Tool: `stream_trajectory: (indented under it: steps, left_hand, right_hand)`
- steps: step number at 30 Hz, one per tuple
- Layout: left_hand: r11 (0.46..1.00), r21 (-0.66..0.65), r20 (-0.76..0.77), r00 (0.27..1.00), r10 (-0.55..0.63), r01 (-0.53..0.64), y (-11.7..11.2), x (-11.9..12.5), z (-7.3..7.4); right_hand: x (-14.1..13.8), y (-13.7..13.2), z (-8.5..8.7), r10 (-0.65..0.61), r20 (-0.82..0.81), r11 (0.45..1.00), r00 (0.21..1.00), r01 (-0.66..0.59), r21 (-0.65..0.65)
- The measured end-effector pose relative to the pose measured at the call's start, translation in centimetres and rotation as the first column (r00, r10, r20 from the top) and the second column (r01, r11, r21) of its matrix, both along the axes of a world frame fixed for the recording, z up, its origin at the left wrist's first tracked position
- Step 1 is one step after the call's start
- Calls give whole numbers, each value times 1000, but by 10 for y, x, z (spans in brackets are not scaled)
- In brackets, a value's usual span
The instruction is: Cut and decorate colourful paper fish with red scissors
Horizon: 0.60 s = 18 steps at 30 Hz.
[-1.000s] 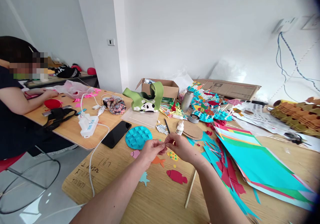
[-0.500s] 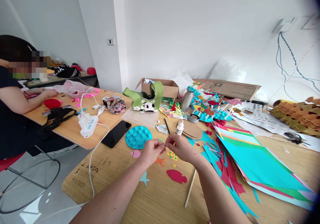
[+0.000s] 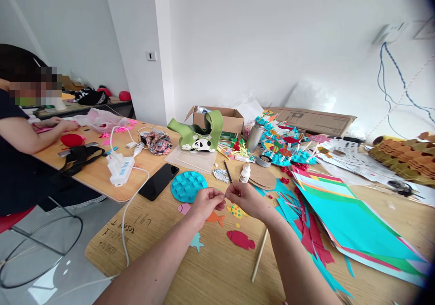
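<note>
My left hand point(image 3: 205, 204) and my right hand point(image 3: 245, 198) meet above the wooden table point(image 3: 217, 268), fingertips pinched together on a tiny piece I cannot make out. Under and around them lie paper fish cut-outs: an orange fish point(image 3: 216, 218), a yellow spotted fish point(image 3: 235, 211), a pink fish point(image 3: 184, 209), a red fish point(image 3: 240, 239) and a light blue fish point(image 3: 196, 242). A folded blue paper disc point(image 3: 188, 186) lies just behind my left hand. A small white glue bottle point(image 3: 244, 173) stands behind my right hand.
A wooden stick point(image 3: 258, 255) lies by my right forearm. Stacked coloured paper sheets point(image 3: 346, 219) spread on the right. A black phone point(image 3: 158, 181), a white power strip point(image 3: 119, 170) with cable, a green panda bag point(image 3: 200, 135) and a cardboard box point(image 3: 224, 118) lie behind. Another person point(image 3: 20, 133) sits at the left.
Both hands stayed pinched together in nearly the same spot, fingers shifting slightly. The view drifted a little.
</note>
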<state>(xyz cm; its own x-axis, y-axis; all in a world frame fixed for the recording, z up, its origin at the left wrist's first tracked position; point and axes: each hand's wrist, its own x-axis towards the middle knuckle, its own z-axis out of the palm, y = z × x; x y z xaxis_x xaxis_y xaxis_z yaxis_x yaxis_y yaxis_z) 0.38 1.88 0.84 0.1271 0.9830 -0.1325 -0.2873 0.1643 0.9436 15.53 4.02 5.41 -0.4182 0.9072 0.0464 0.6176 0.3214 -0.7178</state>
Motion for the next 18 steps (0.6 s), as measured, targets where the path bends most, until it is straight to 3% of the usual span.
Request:
stream_trajectory:
  steps: [18]
  left_hand:
    - [996,73,-141,989,-35,46,-2,1,3]
  right_hand:
    - [6,1,-6,63,-3,997,998,-63,-43]
